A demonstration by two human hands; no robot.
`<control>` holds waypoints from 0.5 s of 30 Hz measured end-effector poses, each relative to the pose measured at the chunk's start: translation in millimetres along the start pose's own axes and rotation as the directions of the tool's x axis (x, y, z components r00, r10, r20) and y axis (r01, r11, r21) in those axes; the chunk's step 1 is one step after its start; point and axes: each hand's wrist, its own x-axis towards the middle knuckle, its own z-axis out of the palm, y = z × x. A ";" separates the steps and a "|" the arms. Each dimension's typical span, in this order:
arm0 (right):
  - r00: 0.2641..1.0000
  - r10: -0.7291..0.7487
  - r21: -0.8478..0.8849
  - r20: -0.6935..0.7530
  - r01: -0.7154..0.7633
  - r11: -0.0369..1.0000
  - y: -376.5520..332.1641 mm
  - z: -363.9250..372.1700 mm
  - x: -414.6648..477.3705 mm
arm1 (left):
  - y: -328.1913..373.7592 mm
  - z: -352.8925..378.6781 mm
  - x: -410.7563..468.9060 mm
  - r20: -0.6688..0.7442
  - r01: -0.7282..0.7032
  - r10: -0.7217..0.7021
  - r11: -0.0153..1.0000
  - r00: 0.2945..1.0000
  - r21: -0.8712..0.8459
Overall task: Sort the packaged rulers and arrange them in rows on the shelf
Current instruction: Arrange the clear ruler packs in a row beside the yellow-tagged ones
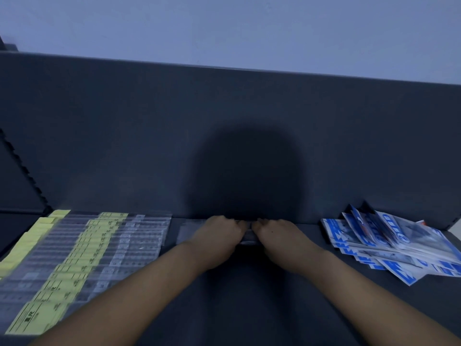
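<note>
Little can be read with certainty. On the yellow label [32, 318] of the nearest packaged ruler at the left of the shelf [249, 308], dark printed characters inside a ruled box are seen, but they are too blurred to be made out. Smaller dark marks are repeated on the yellow labels of the rows behind it. On the blue-and-white packets [389, 236] at the right, large white letters are printed on blue bands; no word can be deciphered.

Yellow-labelled clear rulers [82, 248]; blue-white packets [389, 243]; dark shelf [249, 308].
</note>
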 end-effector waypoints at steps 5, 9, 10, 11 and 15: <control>0.999 -0.020 -0.043 0.025 0.021 0.999 -6.2 9.3 -2.4 | 2.1 7.5 -8.7 0.030 -0.009 0.010 1.000 0.999 -0.030; 0.999 0.009 0.019 0.032 -0.010 1.000 -5.5 7.1 -7.6 | 5.2 15.2 -5.1 0.060 -0.030 0.026 0.997 0.998 0.066; 0.999 0.019 0.043 0.039 -0.020 0.999 -4.3 7.8 -7.8 | 5.5 15.9 -4.2 0.058 -0.032 0.028 0.997 0.998 0.072; 0.999 0.019 0.050 0.043 -0.021 0.999 -4.5 8.3 -8.5 | 5.7 16.3 -3.7 0.054 -0.030 0.026 0.997 0.998 0.069; 0.997 0.044 0.055 -0.066 -0.040 0.998 -6.3 26.0 -3.5 | 2.3 14.8 -6.2 0.031 0.021 -0.020 0.998 0.999 -0.057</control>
